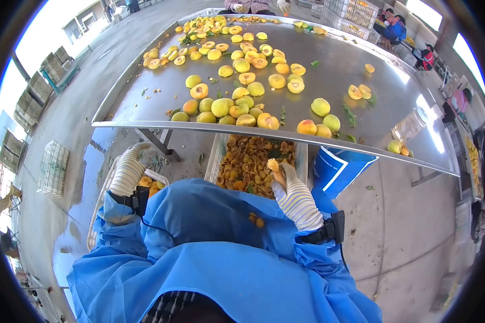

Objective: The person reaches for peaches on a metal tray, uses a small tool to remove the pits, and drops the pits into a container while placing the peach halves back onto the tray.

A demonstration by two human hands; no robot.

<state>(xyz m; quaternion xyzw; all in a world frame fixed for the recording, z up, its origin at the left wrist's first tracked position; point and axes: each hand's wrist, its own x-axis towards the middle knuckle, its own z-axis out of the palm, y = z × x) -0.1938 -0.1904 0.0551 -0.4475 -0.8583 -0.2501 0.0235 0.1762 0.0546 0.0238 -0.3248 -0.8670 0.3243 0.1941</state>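
The right hand [288,180] pinches a peach bit [274,166] just over the scrap box [217,159], so it seems best to drop it low, right over the middle, while the left hand [128,168] rests at the basket [157,177], and I cannot tell if it holds anything.

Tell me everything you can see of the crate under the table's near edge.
The crate is a pale, plastic-looking box with upright walls, set below the metal table, whose near edge hides its far end. It is heaped with orange-brown fruit scraps. The blue coat covers its near end. The right hand, in a striped glove, holds a fruit piece over it; contact with the crate is unclear. A blue container stands by its right wall.
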